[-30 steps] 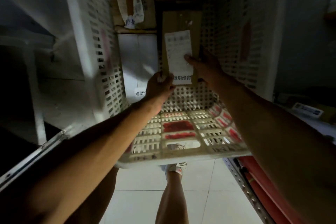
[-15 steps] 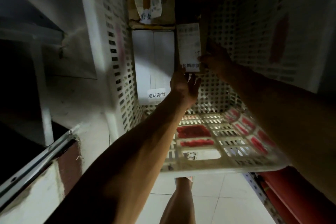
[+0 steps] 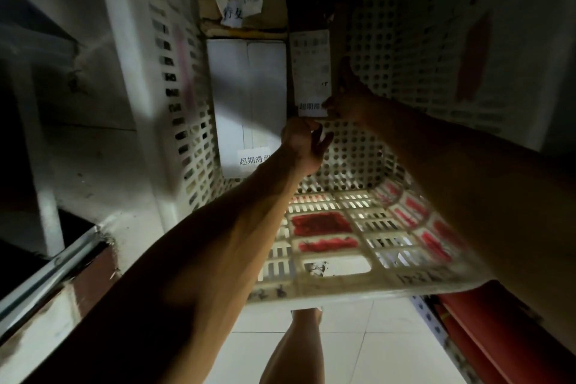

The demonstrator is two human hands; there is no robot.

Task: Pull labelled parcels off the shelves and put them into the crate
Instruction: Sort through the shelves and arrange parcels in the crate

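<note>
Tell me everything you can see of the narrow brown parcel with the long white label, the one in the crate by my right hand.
The narrow brown parcel looks like cardboard, mostly covered by a long white printed label, with a smaller strip of Chinese characters at its near end. It stands in the white perforated crate, between the white box and the crate's wall. The right hand grips its near end; the left hand hovers just below, fingers loose, apparently not touching. Its print is too blurred to read.

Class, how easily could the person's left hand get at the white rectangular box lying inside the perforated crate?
Probably yes. The left hand hangs with loose fingers, holding nothing, just right of the white rectangular box; nothing lies between them. The right hand holds the neighbouring labelled parcel.
</note>
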